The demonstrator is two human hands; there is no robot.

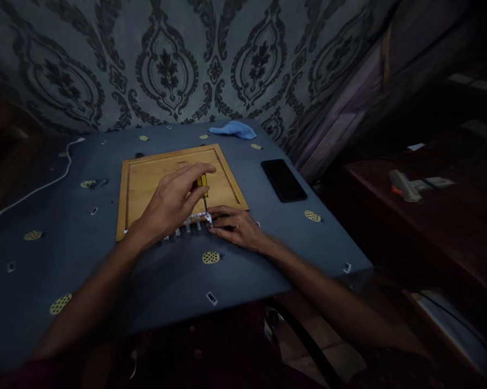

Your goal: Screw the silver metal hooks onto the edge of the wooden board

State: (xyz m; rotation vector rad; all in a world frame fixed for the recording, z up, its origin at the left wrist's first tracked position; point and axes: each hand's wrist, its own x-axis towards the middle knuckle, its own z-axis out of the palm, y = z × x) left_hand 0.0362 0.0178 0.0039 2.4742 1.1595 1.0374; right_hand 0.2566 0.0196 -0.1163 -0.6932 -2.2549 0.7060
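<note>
The left hand [172, 202] grips a yellow screwdriver [204, 190] upright, its tip on a white strip [188, 224] lying along the near edge of the wooden tray [146, 178] on the counter [105, 259]. The right hand [235, 226] presses flat on the strip's end, pinning it. Judged: a screw is being driven; next needs steady downward pressure while turning.

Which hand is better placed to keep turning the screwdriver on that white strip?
Probably the left hand: it grips the screwdriver upright, tip on the white strip. The right hand presses the strip flat.
</note>
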